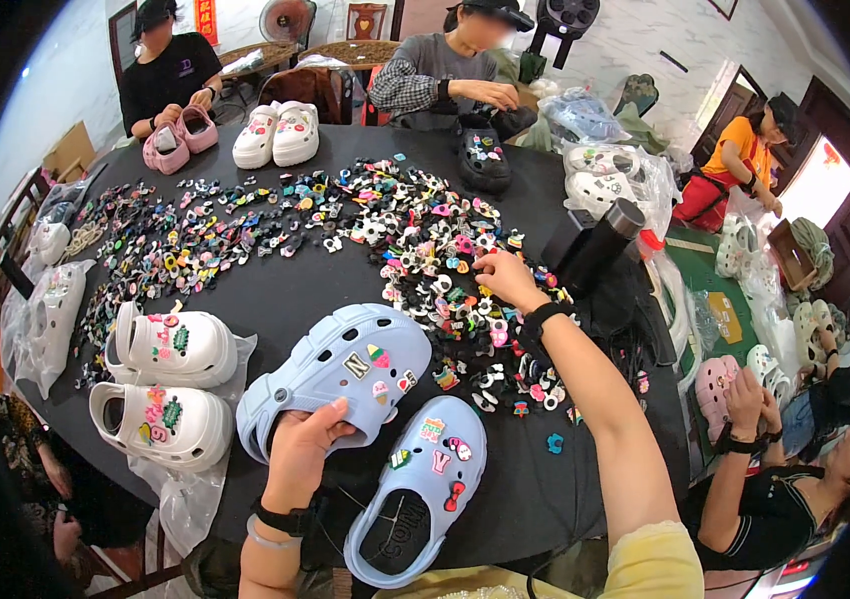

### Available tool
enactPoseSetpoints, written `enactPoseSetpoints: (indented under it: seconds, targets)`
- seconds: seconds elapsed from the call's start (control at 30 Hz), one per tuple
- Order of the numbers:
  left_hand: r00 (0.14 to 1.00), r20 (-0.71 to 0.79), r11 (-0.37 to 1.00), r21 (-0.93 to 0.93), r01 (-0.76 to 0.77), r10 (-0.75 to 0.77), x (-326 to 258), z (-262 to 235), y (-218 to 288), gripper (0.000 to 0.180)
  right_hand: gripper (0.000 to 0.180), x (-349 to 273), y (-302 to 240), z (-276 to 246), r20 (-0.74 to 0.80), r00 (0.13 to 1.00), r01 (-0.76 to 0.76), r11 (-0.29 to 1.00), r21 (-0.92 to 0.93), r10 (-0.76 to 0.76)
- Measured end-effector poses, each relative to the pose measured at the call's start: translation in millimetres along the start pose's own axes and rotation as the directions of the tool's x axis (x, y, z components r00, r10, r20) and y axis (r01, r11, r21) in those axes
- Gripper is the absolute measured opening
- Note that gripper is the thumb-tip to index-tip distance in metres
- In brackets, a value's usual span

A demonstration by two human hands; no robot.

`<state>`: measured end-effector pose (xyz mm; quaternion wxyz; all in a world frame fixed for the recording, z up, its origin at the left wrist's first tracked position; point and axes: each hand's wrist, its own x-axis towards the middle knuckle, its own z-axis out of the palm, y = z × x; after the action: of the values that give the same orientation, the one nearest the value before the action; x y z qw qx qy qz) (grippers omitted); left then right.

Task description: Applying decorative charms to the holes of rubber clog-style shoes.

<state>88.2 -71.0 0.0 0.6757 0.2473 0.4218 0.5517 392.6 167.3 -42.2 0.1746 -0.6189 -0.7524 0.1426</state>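
Observation:
My left hand [307, 444] grips a light blue clog [320, 364] at its heel opening, thumb on the outside and the other fingers hidden inside. Several charms, among them a letter and an ice cream shape, sit on its upper. Its mate, a second light blue clog [423, 479] with charms and a red bow, lies on the black table just right of it. Farther out, my right hand [510, 280] is over the heap of small shoe charms [435, 240]. Its fingers are pinched together at the charms; what is between them is too small to make out.
White clogs [180, 424] with charms rest on plastic at the left. A black bottle [604, 245] stands right of my right hand. Across the black table [275, 290], one person handles pink clogs [180, 138] and another works near a black clog [485, 160]. More people sit at right.

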Motion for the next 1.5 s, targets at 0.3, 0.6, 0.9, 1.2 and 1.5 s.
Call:
enactPoseSetpoints:
  seconds: [0.3, 0.6, 0.9, 1.2, 1.5]
  targets:
    - [1.0, -0.008, 1.0, 0.01, -0.006, 0.006, 0, 2, 1, 0.024, 0.019, 2, 14, 7, -0.163, 0.986, 0.049, 0.998, 0.031, -0.043]
    - [0.999, 0.034, 1.0, 0.022, 0.015, -0.016, -1, 1, 2, 0.03, 0.017, -4, 34, -8, -0.123, 0.983, -0.099, 0.953, 0.285, 0.139]
    - [1.0, -0.006, 1.0, 0.016, -0.017, 0.017, -1, 3, 3, 0.021, 0.017, -8, 25, -14, -0.037, 0.993, -0.1, 0.964, 0.247, 0.112]
    - [1.0, -0.017, 1.0, 0.008, -0.014, 0.014, -1, 2, 2, 0.022, 0.019, 1, 2, 7, -0.092, 0.996, -0.004, 0.991, -0.135, -0.008]
    - [0.999, 0.026, 1.0, 0.017, 0.019, -0.019, -3, -3, 4, 0.03, 0.022, -23, -17, -36, 0.301, 0.921, -0.389, 0.608, 0.692, 0.246]
